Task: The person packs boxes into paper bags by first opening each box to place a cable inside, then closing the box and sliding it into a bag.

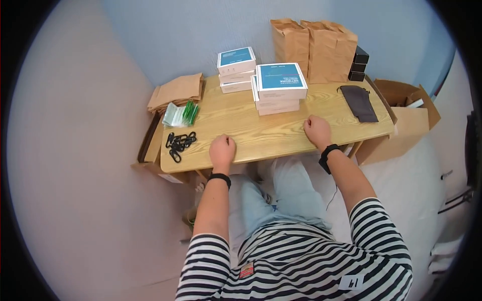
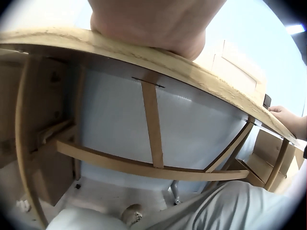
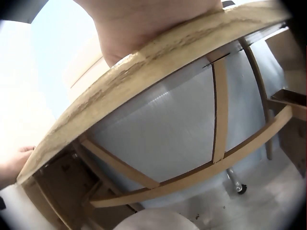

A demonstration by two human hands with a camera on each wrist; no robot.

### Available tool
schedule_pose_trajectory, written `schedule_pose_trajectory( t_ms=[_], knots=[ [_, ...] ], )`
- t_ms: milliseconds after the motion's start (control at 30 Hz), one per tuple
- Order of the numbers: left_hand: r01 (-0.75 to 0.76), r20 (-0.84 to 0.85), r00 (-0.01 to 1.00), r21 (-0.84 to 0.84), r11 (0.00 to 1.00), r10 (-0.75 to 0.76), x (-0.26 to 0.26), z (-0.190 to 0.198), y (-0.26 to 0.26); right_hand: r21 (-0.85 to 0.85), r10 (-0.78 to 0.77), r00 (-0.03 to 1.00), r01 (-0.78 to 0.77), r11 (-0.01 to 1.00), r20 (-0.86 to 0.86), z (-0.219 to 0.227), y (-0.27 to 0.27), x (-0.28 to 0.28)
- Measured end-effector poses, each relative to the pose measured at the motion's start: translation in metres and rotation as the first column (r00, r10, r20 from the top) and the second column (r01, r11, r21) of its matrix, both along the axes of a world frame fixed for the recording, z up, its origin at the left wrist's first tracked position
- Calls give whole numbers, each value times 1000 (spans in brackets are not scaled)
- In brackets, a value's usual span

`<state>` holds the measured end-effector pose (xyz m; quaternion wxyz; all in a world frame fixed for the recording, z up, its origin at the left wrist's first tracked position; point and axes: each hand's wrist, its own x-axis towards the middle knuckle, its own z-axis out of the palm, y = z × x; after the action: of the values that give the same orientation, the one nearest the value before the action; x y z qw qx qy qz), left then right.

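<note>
My left hand [image 1: 222,150] rests on the front edge of the wooden table [image 1: 226,115], its fingers curled with nothing visible in them. To its left lies a small heap of black carabiner-like clips [image 1: 179,144]. Also curled and without a visible object, my right hand [image 1: 318,131] rests near the front edge on the right. Beyond that hand stands a front stack of white boxes with a blue-topped box [image 1: 282,78] uppermost. A dark grey drawstring pouch [image 1: 359,104] lies to its right. Each wrist view shows the heel of a hand against the table edge; the fingers are hidden there.
Behind the front boxes is another white box stack [image 1: 236,61]. Brown paper bags [image 1: 331,52] stand at the back beside black boxes [image 1: 358,64]. Flat paper bags [image 1: 176,91] and green items in clear wrap [image 1: 190,113] lie left. An open carton [image 1: 401,128] stands off the right edge.
</note>
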<state>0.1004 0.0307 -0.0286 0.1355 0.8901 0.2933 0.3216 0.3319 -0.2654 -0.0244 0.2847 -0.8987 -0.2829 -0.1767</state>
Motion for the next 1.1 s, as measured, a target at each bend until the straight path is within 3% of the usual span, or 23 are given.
schedule_pose_trajectory(
  t_ms=[433,533,600,633,667,700,733,800,867,900,933,967,1000,1033,1100],
  knots=[
    [0,10,1000,-117,993,1,-2,6,0,-73,20,999,-17,997,41,11,-1,-5],
    [-6,2,1000,-139,990,7,-2,10,-4,-24,37,999,-37,999,16,8,-4,-2],
    [-12,-14,1000,-146,989,10,1,22,-4,242,35,985,6,970,-167,-4,-3,10],
    [-53,-50,998,-289,956,41,8,31,-5,244,38,985,4,970,-166,-11,-3,32],
    [-99,-89,994,-422,901,67,16,38,-3,398,163,870,41,917,-465,-26,-1,69],
    [-41,-47,999,-518,854,20,33,38,7,518,320,653,130,846,-687,-31,7,94],
    [16,-2,1000,-610,792,-22,56,30,20,516,323,648,128,847,-690,-13,17,96],
    [330,256,942,-602,727,-217,119,-1,43,526,328,488,349,776,-808,33,30,89],
    [455,436,881,-678,577,-182,153,30,12,586,386,530,281,760,-755,30,42,104],
    [450,434,884,-682,577,-175,167,38,3,642,442,567,214,736,-695,28,48,110],
    [566,545,819,-715,410,-179,179,44,-4,639,442,562,213,740,-699,37,54,101],
    [668,650,743,-707,231,-158,189,50,-11,697,501,616,112,708,-608,60,61,80],
    [666,650,745,-709,233,-152,192,61,-20,743,559,656,5,669,-507,72,66,70],
    [647,629,762,-725,237,-158,191,73,-31,741,560,653,4,671,-511,66,69,77],
    [620,600,784,-747,240,-159,202,71,-37,692,559,485,145,707,-673,47,71,96]
  ],
)
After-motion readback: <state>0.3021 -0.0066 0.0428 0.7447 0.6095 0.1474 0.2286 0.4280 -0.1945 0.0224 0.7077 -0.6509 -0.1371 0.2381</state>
